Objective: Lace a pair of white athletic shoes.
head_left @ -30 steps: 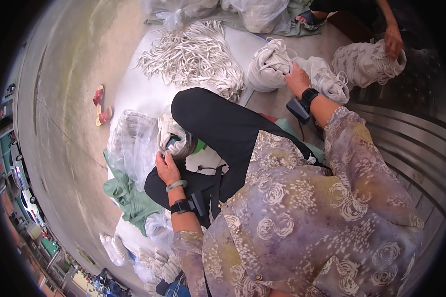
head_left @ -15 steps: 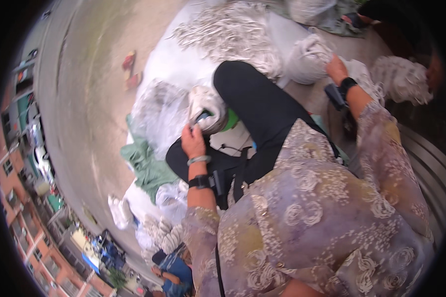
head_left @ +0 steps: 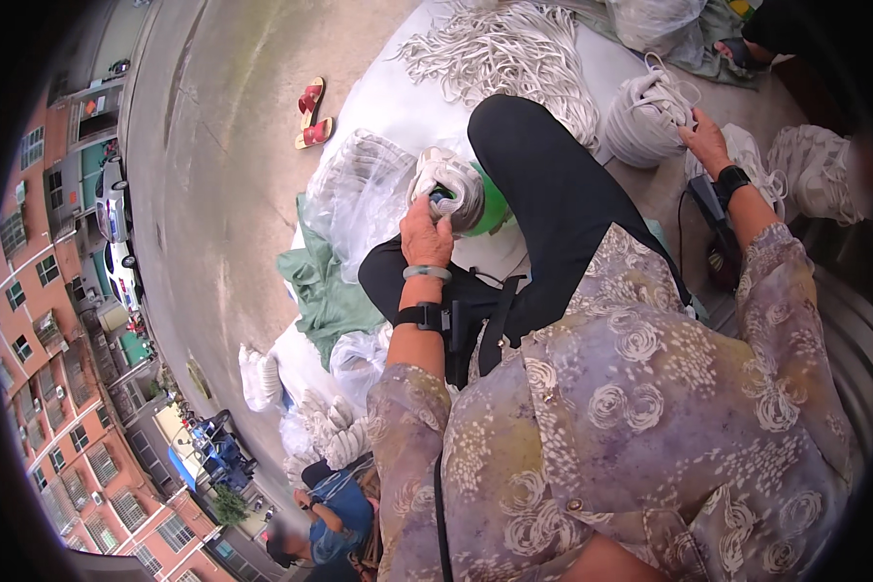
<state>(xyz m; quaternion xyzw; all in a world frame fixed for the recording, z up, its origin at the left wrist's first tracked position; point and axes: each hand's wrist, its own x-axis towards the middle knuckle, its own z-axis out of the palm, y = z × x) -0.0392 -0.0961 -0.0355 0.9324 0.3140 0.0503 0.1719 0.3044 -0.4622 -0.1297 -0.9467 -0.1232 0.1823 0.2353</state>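
Observation:
My left hand is closed at the near end of a thick roll of white cord, beside my bent left knee. Something dark blue shows in the roll's hollow middle, and a round green thing sits against its right side. Off to the right, my right hand has its fingers closed at the side of a large wound bundle of white cord. Loose loops stand up from that bundle's top. The fingertips of both hands are partly hidden.
Loose white cord lies heaped on a white sheet ahead. Plastic-wrapped cord and green cloth are left of my knees. More cord bundles lie far right. Red sandals rest on the ground. Another person sits lower left.
The whole view has shifted, so most things appear further right. Both hands remain at their cord, and loose loops now rise from the right bundle's top.

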